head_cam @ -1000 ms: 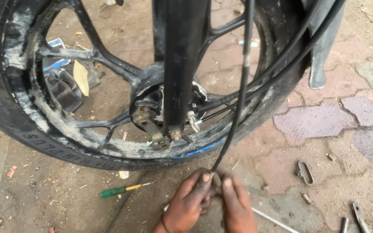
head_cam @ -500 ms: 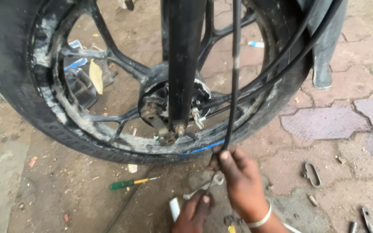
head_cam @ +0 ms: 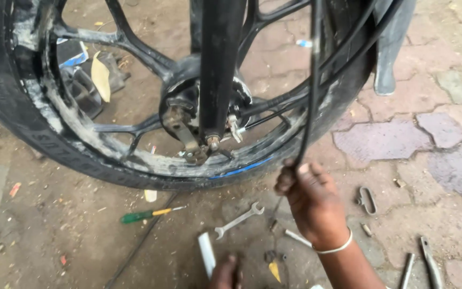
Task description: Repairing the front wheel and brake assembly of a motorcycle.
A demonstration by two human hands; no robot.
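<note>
My right hand (head_cam: 314, 200), with a thin white bangle at the wrist, is closed on the lower end of a black cable (head_cam: 312, 96) that hangs down in front of a motorcycle wheel (head_cam: 38, 134). The black fork leg (head_cam: 220, 69) ends at the axle nut (head_cam: 212, 143). Only the fingertips of my left hand (head_cam: 225, 273) show at the bottom edge, next to a white flat strip (head_cam: 206, 254); its grip is unclear. A small silver spanner (head_cam: 239, 219) lies on the ground between my hands.
A green-handled screwdriver (head_cam: 144, 215) lies on the dirt left of the spanner. On the paving to the right are a metal clip (head_cam: 367, 199) and pliers-like tools (head_cam: 429, 262). A yellow scrap (head_cam: 275, 270) lies near my left hand.
My right hand has risen along the cable toward the rim. My left hand has dropped to the bottom edge, and the spanner now lies free on the ground.
</note>
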